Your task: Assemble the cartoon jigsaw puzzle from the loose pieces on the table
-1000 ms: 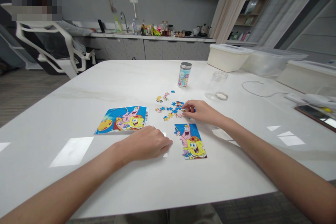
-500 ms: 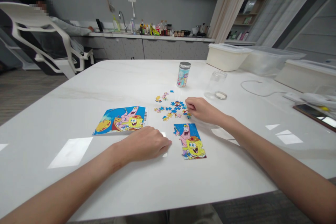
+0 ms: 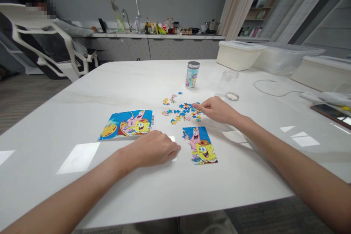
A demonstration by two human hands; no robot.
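Note:
My left hand (image 3: 156,148) rests closed on the white table, between the picture sheet (image 3: 127,123) and the partly joined puzzle (image 3: 201,147). Whether anything is under its curled fingers is hidden. At the right edge of the loose puzzle pieces (image 3: 182,111) is my right hand (image 3: 216,109), thumb and finger pressed together over the blue pieces; what they hold, if anything, is too small to make out. The joined part shows a pink and a yellow cartoon figure and has an uneven left edge. Behind the pieces stands a printed tin (image 3: 192,75) with a silver lid.
A clear jar (image 3: 229,80) and a round lid (image 3: 232,96) are on the table (image 3: 82,98) at the right. Beyond them are lidded boxes (image 3: 238,55), a white cable and a phone (image 3: 333,113). A person sits in a white chair (image 3: 70,44) at the back left.
My right hand has shifted slightly, its thumb and finger now reaching out over the right side of the loose pieces. My left hand stays in place. The view has tilted a little.

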